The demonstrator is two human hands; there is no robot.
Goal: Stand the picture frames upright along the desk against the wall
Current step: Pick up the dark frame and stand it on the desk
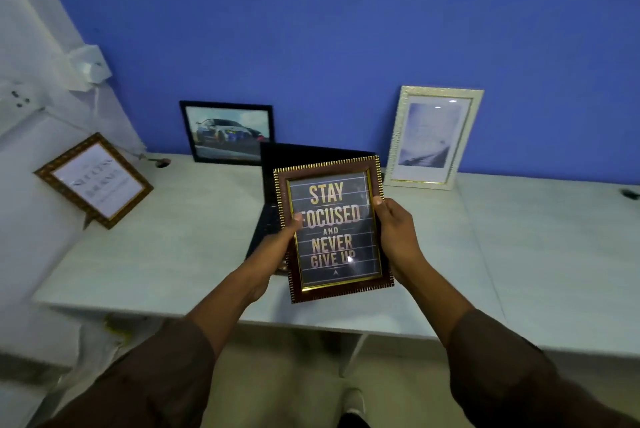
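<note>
Here, both hands, left hand (277,247) and right hand (398,237), hold a brown, gold-trimmed quote frame (332,228) above the pale desk (173,237) (fingers (379,200) closed on its sides), likely steadying it for standing against the blue wall (346,29).

We've got a pale desk (194,237) against the blue wall. Standing on it at the back: a black car frame (227,131) and a white frame (433,138), well apart, with a dark laptop (273,181) between them.
</note>
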